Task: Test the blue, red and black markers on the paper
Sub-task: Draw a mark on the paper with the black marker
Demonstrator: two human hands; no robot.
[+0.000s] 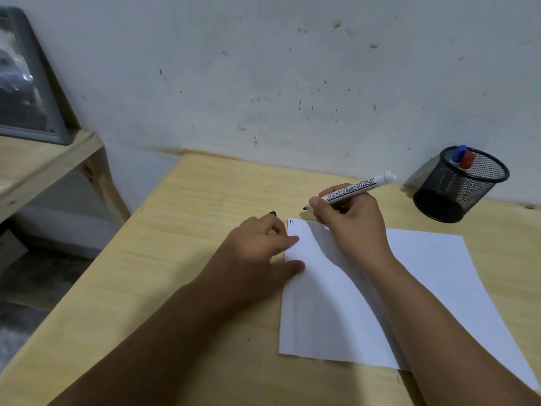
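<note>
A white sheet of paper (366, 288) lies on the wooden table (181, 288). Two short strokes, one blue and one red (290, 221), mark its top left corner. My right hand (348, 221) grips an uncapped white marker with a black tip (355, 187); the tip hovers just beyond that corner. My left hand (257, 250) rests at the paper's left edge, thumb and one finger on the sheet. The other fingers curl around a small dark cap (272, 213) that peeks out above them. The blue marker (458, 153) and red marker (467, 160) stand capped in a black mesh cup (459, 186).
The mesh cup stands at the back right against the scuffed white wall (292, 68). A wooden shelf (44, 159) with a grey framed object (29, 83) stands left of the table, past its left edge. Floor shows below at the left.
</note>
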